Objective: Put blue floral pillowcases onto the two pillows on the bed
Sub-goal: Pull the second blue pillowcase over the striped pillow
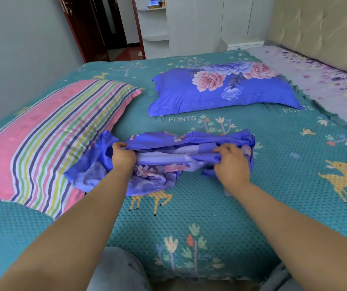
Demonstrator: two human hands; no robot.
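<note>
A crumpled blue floral pillowcase (157,175) lies on the teal bedspread (210,217) in front of me. My left hand (123,157) grips its edge on the left, and my right hand (231,162) grips the same edge on the right, holding the opening slightly apart. A pillow in a pink striped cover (48,139) lies to the left, its near end touching the loose pillowcase. Farther back, right of centre, rests a pillow in a blue floral pillowcase (220,91).
The bed's padded beige headboard (319,28) stands at the right, with a lilac sheet (325,85) below it. White wardrobes (199,24) and an open dark doorway (105,28) lie beyond the bed. My knees show at the bottom edge.
</note>
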